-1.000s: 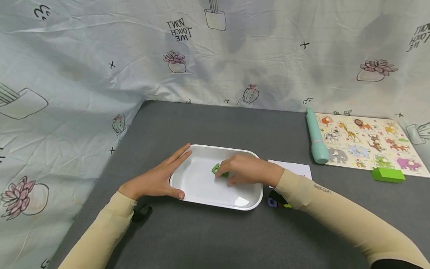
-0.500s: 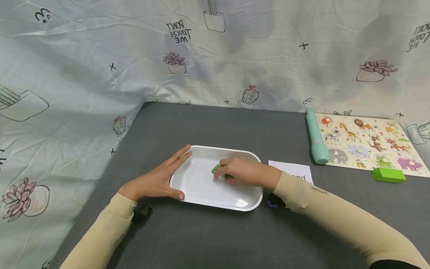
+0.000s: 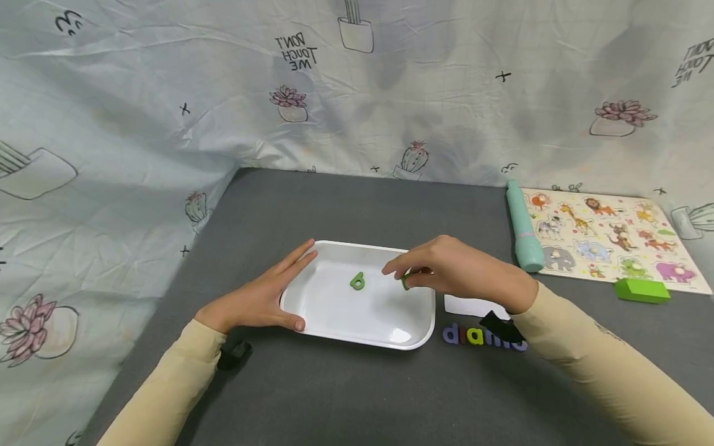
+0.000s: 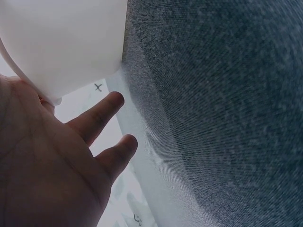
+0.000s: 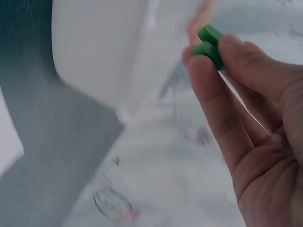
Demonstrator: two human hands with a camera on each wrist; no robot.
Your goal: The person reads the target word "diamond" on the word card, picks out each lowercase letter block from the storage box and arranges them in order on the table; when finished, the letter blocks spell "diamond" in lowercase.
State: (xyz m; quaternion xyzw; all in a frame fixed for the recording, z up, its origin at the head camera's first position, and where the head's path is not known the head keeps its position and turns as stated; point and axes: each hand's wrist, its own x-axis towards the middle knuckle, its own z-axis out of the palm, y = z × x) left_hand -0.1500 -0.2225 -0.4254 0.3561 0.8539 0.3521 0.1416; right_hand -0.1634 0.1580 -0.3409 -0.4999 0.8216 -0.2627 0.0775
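Note:
My right hand point(image 3: 457, 267) pinches a small green letter point(image 5: 211, 48) between thumb and fingertips, just above the right end of a white tray point(image 3: 340, 313). Which letter it is, I cannot tell. Inside the tray lies another green piece point(image 3: 357, 282), shaped like a 6. My left hand point(image 3: 253, 297) is spread against the tray's left end, thumb on the near edge and fingers at the far corner. In the left wrist view its fingers point(image 4: 94, 118) are extended beside the tray wall.
Right of the tray, a row of coloured letters point(image 3: 475, 336) sits partly behind a dark strap at the right wrist. A white card point(image 3: 474, 307) is half covered by the forearm. Farther right are a mint bottle-like object point(image 3: 525, 229), an animal puzzle board point(image 3: 608, 238) and a green block point(image 3: 641, 290).
My right hand has lifted a green letter from the tray and moved right with it. The 6-shaped piece and more of the letter row now show. My left hand stays at the tray.

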